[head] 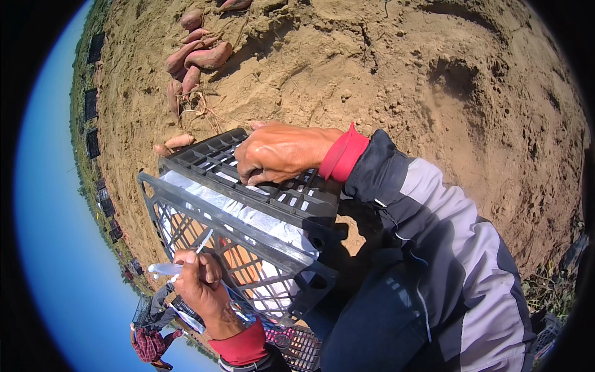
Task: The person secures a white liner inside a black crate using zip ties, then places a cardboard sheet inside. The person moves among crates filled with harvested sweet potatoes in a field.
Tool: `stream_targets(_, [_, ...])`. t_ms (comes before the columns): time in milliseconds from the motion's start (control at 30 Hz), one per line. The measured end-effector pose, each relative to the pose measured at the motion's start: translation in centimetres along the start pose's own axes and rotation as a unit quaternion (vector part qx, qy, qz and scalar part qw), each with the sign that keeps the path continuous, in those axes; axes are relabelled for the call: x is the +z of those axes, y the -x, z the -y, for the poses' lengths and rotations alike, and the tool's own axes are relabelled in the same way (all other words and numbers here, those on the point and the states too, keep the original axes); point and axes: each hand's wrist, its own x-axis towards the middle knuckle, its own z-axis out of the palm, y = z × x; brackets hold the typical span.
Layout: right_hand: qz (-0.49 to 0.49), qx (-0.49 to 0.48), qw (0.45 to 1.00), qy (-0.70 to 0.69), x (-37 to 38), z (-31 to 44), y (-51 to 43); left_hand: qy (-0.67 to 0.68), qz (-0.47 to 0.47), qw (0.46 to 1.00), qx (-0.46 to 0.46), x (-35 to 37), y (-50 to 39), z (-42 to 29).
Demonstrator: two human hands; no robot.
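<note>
A black plastic crate (237, 232) with lattice walls stands before me. White lining sheet (232, 202) bulges out between its rim and a slotted black lid (288, 197), and brown cardboard shows through the wall. My right hand (279, 153) rests on the lid, its fingers curled down at the slots and the fingertips hidden. Beside the lattice wall, my left hand (200, 279) pinches white plastic strips (165, 269), which look like cable ties. One thin strip slants up from that hand towards the crate's rim.
Sweet potatoes (204, 56) lie heaped on dry soil beyond the crate, and a few more (179, 141) sit close to its corner. Black crates (91, 104) line the field's far side. A person (151, 342) in a plaid shirt is at lower left. Another crate (295, 346) stands below.
</note>
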Motion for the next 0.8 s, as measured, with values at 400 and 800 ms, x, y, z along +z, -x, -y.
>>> stream_targets(400, [-0.045,0.059,0.984,-0.163,2.3,-0.4,1.1,-0.207,0.056,0.975,-0.056,1.1,-2.2,-0.6])
stream_targets(800, [-0.058,0.048,0.995,-0.060,2.0,0.0,0.7,-0.219,0.029,0.975,-0.007,1.8,-1.3,-0.7])
